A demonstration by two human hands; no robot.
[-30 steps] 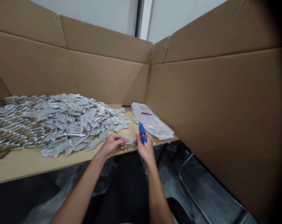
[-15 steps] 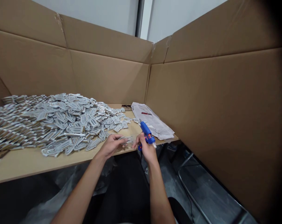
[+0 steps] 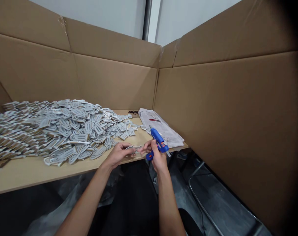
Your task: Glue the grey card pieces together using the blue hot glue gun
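Near the table's front edge, my left hand pinches a small grey-and-white piece. My right hand is wrapped round a blue glue gun, whose nozzle points up and away from me. The fingertips of my right hand are at the right end of the small piece. To the left and behind my left hand lies a big heap of similar grey pieces, with stacked rows of them at the far left.
Printed paper sheets with a red pen-like tool lie on the wooden table at right. High cardboard walls stand behind and right. A metal-framed chair is below right.
My right hand has tilted the glue gun and shifted it slightly right. Its fingers have come to the piece in my left hand, which now appears more edge-on.
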